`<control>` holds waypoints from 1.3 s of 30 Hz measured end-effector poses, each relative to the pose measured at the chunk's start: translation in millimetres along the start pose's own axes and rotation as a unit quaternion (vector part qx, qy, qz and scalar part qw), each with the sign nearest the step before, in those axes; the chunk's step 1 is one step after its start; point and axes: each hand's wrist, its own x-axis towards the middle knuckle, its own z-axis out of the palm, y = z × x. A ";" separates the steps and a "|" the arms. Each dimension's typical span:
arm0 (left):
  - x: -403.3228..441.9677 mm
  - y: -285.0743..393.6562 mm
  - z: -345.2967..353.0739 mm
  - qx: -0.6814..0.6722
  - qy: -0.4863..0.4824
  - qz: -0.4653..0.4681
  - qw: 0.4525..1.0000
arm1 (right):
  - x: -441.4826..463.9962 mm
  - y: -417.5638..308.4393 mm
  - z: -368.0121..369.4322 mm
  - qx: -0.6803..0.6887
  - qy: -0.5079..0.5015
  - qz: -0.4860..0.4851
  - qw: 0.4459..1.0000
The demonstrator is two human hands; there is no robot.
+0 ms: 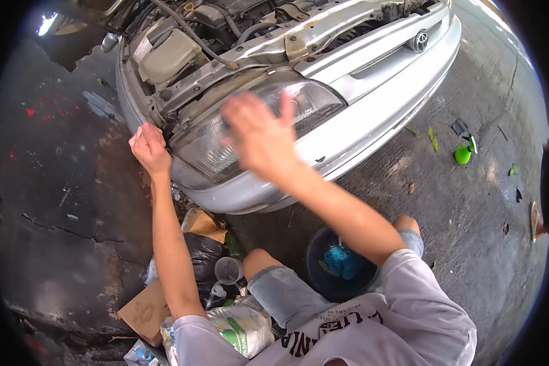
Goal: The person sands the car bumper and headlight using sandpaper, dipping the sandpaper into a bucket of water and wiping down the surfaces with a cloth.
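In the head view, the headlight [314, 100] of a silver car [372, 125] lies in front of me, its clear ribbed lens partly covered by my right hand. My right hand [259, 134] is over the lens, blurred by motion, with the thumb raised away from the other fingers. A small dark patch shows beneath those fingers, too smeared to name. At the fender corner, beside the headlight's outer end, my left hand [147, 146] is closed with curled fingers. Whatever it grips, if anything, is hidden.
Between my knees stands a dark bucket [314, 268] with a blue cloth [341, 262] in it. A green spray bottle [463, 154] is on the concrete at right. Black plastic bags [204, 253], a clear cup [229, 270] and a cardboard box [145, 311] crowd my left side.
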 end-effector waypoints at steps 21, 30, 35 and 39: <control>-0.9 -6.4 -3.9 0.037 0.001 0.032 0.999 | -5.6 -59.5 39.0 0.016 -0.006 -0.062 0.998; -4.1 -8.4 -5.3 0.096 0.001 -0.045 0.994 | -11.0 -71.2 52.6 0.043 -0.015 -0.070 0.996; 2.5 -5.1 -14.1 0.078 -0.036 -0.005 0.996 | 4.7 -19.6 0.9 0.000 -0.056 -0.114 0.992; 3.8 -1.7 -4.7 0.144 0.146 0.036 0.978 | 0.6 -0.1 -5.1 -0.044 -0.008 -0.057 0.997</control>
